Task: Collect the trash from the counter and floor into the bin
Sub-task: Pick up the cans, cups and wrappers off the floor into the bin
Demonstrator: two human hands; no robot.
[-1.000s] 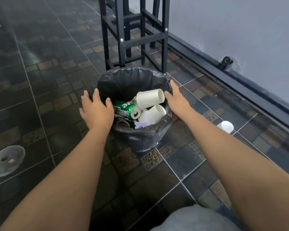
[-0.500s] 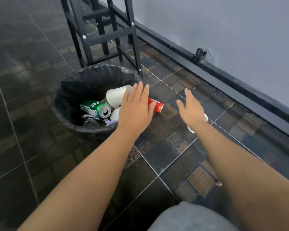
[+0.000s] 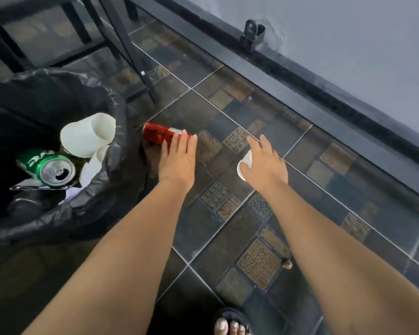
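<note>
A bin (image 3: 102, 209) lined with a black bag stands at the left; inside lie a green can (image 3: 46, 165) and white paper cups (image 3: 87, 135). On the dark tiled floor just right of the bin lies a red can (image 3: 159, 134). My left hand (image 3: 178, 157) hovers over the can's right end, fingers extended and slightly apart, holding nothing. A white paper cup (image 3: 244, 164) lies on the floor further right. My right hand (image 3: 264, 163) is over it with fingers spread, hiding most of the cup; no closed grip shows.
Black metal stool legs (image 3: 128, 49) stand behind the bin. A dark skirting ledge (image 3: 300, 76) and grey wall run along the right, with a small black fitting (image 3: 252, 32) on it. My sandalled foot (image 3: 230, 322) is at the bottom. A small brown bit (image 3: 287, 263) lies on a tile.
Both hands have left the bin rim and moved right and down toward the floor. The left is now over the red can, the right over the white cup. The view tilted closer.
</note>
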